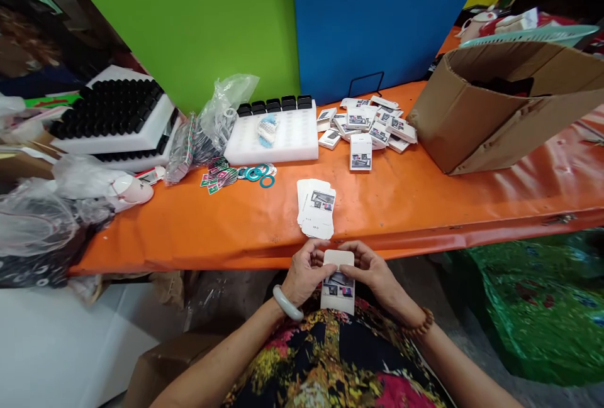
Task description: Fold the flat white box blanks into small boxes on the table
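Over my lap, just off the table's front edge, I hold a small printed card box (338, 295) between both hands. It looks white with dark product pictures, and its upper part is plain. My left hand (306, 273) grips its left side with the thumb on its face. My right hand (372, 273) grips the right side the same way, the two thumbs close together. Directly beyond my hands lies a fanned stack of flat printed cartons (317, 210). Farther back, a folded small box (361, 151) sits in front of a heap of similar small boxes (361, 117).
A white foam tray (283, 144) with black pieces stands at the back. Left of it are teal rings (267, 180), small printed cards (218, 175) and plastic bags (217, 122). A cardboard box (500, 112) stands right on the orange table (226, 226).
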